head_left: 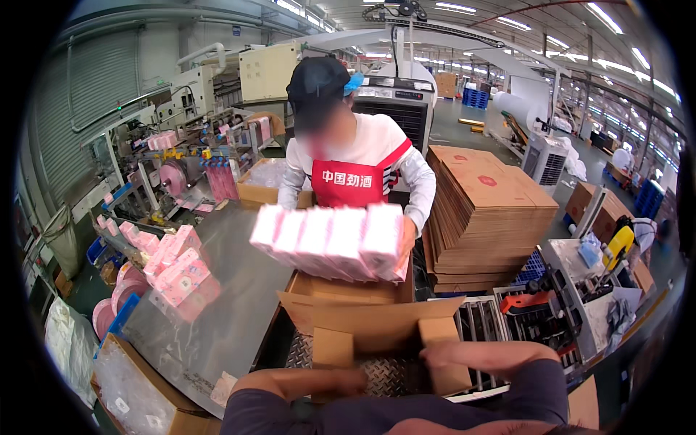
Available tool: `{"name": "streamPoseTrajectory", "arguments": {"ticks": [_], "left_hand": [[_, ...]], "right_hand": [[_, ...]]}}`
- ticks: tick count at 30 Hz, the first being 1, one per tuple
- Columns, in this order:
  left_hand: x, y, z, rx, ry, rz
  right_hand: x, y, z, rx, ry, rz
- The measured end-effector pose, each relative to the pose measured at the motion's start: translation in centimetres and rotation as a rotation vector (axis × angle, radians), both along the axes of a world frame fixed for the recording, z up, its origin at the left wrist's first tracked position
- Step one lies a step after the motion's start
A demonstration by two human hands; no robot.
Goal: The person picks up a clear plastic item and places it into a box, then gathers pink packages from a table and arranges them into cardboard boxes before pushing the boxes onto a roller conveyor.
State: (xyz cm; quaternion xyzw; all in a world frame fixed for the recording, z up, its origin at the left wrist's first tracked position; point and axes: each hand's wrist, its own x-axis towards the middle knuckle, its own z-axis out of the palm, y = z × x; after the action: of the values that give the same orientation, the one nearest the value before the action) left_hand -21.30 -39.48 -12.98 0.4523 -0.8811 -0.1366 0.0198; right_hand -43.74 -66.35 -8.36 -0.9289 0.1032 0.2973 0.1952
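Note:
In front of me is a cardboard box point(384, 319) with its flaps up and patterned metal plate showing through it. My right hand point(441, 355) is closed at the box's right flap, its fingers partly hidden. Low beside the left flap, my left hand point(349, 382) is smeared by motion, so its fingers cannot be made out. Across from me a co-worker in a red apron point(348, 181) holds a row of several pink-and-white soft packs point(330, 239) in both hands. The packs hang over a second cardboard box point(341, 288), just beyond mine.
A metal table point(239, 254) at left carries pink packs point(181, 275). Flattened cartons point(493, 196) are stacked at right, behind a roller conveyor point(478, 326) and an orange-and-black tool point(528, 301). A box with clear plastic point(138, 388) stands at lower left.

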Motion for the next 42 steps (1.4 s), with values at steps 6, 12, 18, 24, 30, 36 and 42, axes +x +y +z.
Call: {"name": "streamPoseTrajectory", "arguments": {"ticks": [6, 12, 18, 24, 30, 36, 42], "left_hand": [[2.2, 3.8, 0.0, 0.710, 0.722, 0.038], [3.8, 0.5, 8.2, -0.259, -0.056, 0.680], [-2.3, -0.6, 7.3, -0.474, -0.349, 0.781], [5.8, 5.0, 4.5, -0.036, 0.071, 1.026], [20.1, 11.9, -1.0, 0.238, 0.603, 1.673], [14.0, 5.8, -0.4, 0.672, 0.885, 1.710], [14.7, 7.2, 2.3, 1.004, 1.929, 1.173]], "right_hand": [[0.4, -2.4, -10.7, 0.118, 0.282, 0.290], [7.9, 1.5, 16.1, -0.412, -1.005, 0.220], [1.5, -0.1, 9.5, -0.191, -0.536, 0.000], [0.3, 2.7, 7.7, -0.196, -0.900, -0.136], [-3.8, 0.1, -6.5, 0.058, -0.881, -1.203], [-13.2, 3.5, -7.9, 0.935, -0.494, -1.496], [-0.4, 10.5, 14.9, 1.080, -0.695, -0.865]]}}
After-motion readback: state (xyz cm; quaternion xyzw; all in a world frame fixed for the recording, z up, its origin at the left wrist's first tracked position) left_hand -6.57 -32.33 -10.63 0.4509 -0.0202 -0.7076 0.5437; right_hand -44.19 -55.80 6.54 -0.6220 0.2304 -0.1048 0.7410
